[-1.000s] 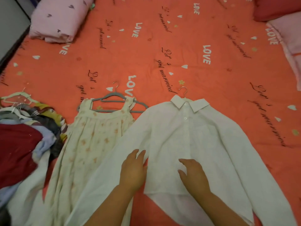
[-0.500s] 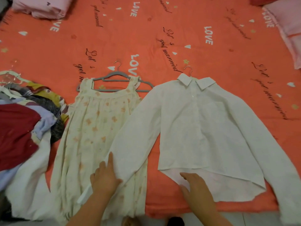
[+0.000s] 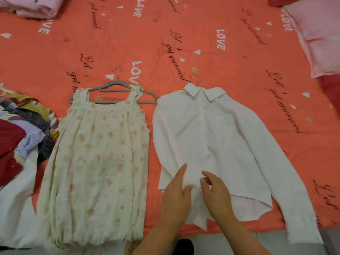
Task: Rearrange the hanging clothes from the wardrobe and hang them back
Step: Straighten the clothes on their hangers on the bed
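Note:
A white collared shirt (image 3: pixel 217 137) lies flat on the bed on a hanger whose metal hook (image 3: pixel 197 79) shows above the collar. Its left sleeve is folded in over the front; the right sleeve stretches toward the bed's near edge. My left hand (image 3: pixel 176 196) rests flat on the folded sleeve near the hem, fingers straight. My right hand (image 3: pixel 215 192) lies beside it on the shirt's lower front with loosely bent fingers, holding nothing. To the left lies a cream floral sleeveless dress (image 3: pixel 99 162) on a grey hanger (image 3: pixel 114 89).
A heap of mixed clothes on hangers (image 3: pixel 20 137) sits at the left edge. Everything lies on an orange bedsheet (image 3: pixel 184 43) printed with words. A pink folded quilt (image 3: pixel 27 6) is at the far left, pink pillows (image 3: pixel 316 37) at the far right.
The shirt's left sleeve has been brought off the dress and folded over the shirt's front. My left hand moved right with it; both hands now sit together at the hem.

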{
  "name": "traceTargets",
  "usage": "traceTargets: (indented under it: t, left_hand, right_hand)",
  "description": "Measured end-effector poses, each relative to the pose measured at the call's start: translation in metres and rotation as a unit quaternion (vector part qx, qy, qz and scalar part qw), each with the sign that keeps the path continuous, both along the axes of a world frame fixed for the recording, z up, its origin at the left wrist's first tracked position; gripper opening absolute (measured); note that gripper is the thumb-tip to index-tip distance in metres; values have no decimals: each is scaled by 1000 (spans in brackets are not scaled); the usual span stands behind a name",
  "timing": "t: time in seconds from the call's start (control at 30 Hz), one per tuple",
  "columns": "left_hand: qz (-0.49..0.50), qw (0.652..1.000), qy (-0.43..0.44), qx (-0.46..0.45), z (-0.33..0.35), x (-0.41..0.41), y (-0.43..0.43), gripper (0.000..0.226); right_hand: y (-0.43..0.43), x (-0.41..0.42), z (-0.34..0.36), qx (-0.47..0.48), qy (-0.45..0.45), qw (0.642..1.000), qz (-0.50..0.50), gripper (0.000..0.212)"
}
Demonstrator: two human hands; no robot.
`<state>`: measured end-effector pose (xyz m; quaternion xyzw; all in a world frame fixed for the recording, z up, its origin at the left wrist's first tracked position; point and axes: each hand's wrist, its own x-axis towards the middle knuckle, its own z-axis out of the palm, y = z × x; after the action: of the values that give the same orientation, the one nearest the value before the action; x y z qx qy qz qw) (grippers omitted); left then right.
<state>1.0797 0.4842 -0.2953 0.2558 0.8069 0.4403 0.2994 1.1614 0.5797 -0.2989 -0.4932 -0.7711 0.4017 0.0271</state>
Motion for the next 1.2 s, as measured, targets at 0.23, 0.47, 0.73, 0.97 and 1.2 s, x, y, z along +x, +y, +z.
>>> traceTargets:
  t: [0.23, 0.47, 0.73, 0.97, 1.2]
  left_hand:
    - [-110, 954, -27, -277, -19, -1, -1, 67]
    - [-85, 946, 80, -304, 25, -30, -27, 53]
    - [-14, 945, 156, -287, 92, -69, -79, 58]
    - [24, 935, 196, -294, 124, -110, -177, 59]
    - [27, 926, 235, -295, 135, -166, -310, 56]
  right_hand:
    - [27, 38, -2, -32, -79, 996, 32, 33]
    - [14, 18, 25, -48, -75, 988, 128, 34]
    - [-22, -45, 77, 2, -37, 965, 260, 37]
    - [-106, -102, 107, 69, -8, 937, 341, 40]
    - [-228, -164, 123, 114, -41, 913, 389, 44]
